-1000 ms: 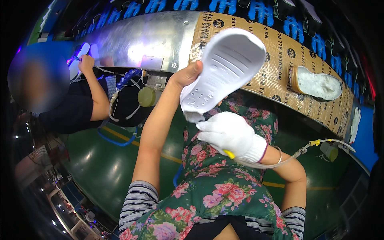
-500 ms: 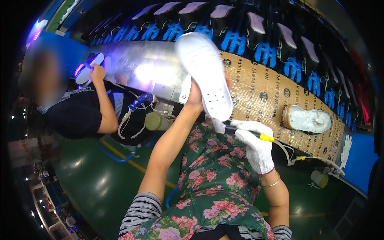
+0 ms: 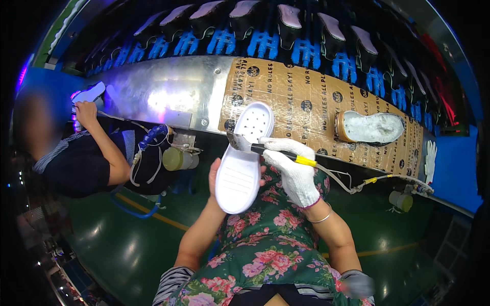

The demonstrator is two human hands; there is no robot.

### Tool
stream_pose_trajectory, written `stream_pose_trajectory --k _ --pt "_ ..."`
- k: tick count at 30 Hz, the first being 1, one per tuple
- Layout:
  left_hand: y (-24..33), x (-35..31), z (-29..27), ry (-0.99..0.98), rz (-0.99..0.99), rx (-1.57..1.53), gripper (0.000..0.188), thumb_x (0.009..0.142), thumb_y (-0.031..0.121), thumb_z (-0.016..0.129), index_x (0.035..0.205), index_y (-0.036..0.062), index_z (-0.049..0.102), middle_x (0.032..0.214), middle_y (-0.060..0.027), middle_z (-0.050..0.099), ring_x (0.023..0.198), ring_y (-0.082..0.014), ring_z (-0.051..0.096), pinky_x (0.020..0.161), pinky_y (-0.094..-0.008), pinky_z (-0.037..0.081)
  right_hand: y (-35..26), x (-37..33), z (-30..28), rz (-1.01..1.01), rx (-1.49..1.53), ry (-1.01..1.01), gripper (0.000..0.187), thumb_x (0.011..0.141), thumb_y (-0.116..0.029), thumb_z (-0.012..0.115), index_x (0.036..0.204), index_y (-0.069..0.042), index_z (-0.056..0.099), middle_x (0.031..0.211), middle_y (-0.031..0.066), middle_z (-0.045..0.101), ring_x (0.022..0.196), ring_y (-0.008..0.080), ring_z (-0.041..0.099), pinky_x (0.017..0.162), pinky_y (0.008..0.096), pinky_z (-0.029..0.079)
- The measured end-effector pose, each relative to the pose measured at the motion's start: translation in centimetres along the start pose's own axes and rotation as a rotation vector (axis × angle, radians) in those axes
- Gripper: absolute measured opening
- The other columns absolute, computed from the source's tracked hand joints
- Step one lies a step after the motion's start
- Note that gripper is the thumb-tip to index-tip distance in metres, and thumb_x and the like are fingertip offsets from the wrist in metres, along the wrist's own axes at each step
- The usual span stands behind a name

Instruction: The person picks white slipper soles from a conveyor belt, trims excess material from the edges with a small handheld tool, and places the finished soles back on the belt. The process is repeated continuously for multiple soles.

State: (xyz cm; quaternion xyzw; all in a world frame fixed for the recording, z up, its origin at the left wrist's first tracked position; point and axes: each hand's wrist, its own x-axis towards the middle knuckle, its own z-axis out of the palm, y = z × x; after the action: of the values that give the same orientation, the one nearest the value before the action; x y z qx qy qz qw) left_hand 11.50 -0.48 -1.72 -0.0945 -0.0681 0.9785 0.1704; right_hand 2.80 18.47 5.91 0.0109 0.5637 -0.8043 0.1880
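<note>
My bare left hand (image 3: 213, 177) grips a white shoe sole (image 3: 236, 184) from beneath, with the thumb along its left edge and fingertips showing at the right. The sole's holed end points away from me and its ridged end is nearer. In my right hand (image 3: 295, 176), in a white knit glove, is a brush (image 3: 278, 153) with a dark handle, yellow tape and a thin hose. Its flat head lies over the middle of the sole; whether the bristles touch is hard to tell.
Brown printed cardboard (image 3: 286, 86) covers part of the metal bench (image 3: 194, 76). On it lies a brown-edged, sole-shaped piece (image 3: 375, 127), whitish inside. Dark shoe forms (image 3: 245, 20) hang over blue holders behind. A co-worker's hand (image 3: 86, 113) holds a shoe at left. A white glove (image 3: 431, 160) lies right.
My left hand has lowered the sole toward me and turned it, so the holed end now faces away. The brush has moved left, over the sole's middle.
</note>
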Motion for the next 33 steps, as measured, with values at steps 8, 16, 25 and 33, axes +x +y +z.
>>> stream_pose_trajectory --k 8,16,25,33 --pt "-4.7 3.8 1.9 -0.081 0.144 -0.062 0.100 0.091 0.085 0.049 0.162 0.0154 0.036 0.157 -0.0172 0.050 0.141 -0.0399 0.052 0.116 -0.0622 0.043 -6.7 0.9 0.8 -0.836 -0.776 -0.165 0.024 0.075 -0.004 0.084 0.098 -0.007 0.081 0.104 0.0128 0.080 0.091 0.0284 0.076 0.080 0.0367 0.060" --pt "-6.4 3.1 -0.3 0.214 0.256 0.482 0.104 0.081 0.071 0.074 0.161 0.0158 0.038 0.155 -0.0124 0.053 0.142 -0.0326 0.053 0.121 -0.0510 0.041 -6.4 1.6 1.3 -1.057 -1.020 -0.240 0.042 0.068 -0.005 0.080 0.110 -0.006 0.079 0.109 0.0163 0.078 0.096 0.0335 0.076 0.083 0.0424 0.060" --pt "-4.8 3.1 -1.0 0.151 0.316 0.551 0.099 0.090 0.078 0.059 0.162 0.0134 0.036 0.156 -0.0130 0.051 0.143 -0.0323 0.051 0.121 -0.0506 0.041 -5.0 1.6 0.7 -0.925 -0.826 -0.110 0.035 0.072 -0.002 0.082 0.106 -0.010 0.080 0.110 0.0133 0.079 0.096 0.0320 0.076 0.083 0.0408 0.059" --pt "-3.0 4.2 -0.9 0.119 0.397 0.539 0.098 0.093 0.081 0.051 0.164 0.0161 0.033 0.158 -0.0128 0.049 0.145 -0.0337 0.049 0.121 -0.0538 0.039 -3.7 1.8 0.2 -0.837 -0.633 -0.254 0.028 0.078 -0.009 0.079 0.106 -0.013 0.081 0.108 0.0086 0.079 0.097 0.0282 0.075 0.082 0.0382 0.059"
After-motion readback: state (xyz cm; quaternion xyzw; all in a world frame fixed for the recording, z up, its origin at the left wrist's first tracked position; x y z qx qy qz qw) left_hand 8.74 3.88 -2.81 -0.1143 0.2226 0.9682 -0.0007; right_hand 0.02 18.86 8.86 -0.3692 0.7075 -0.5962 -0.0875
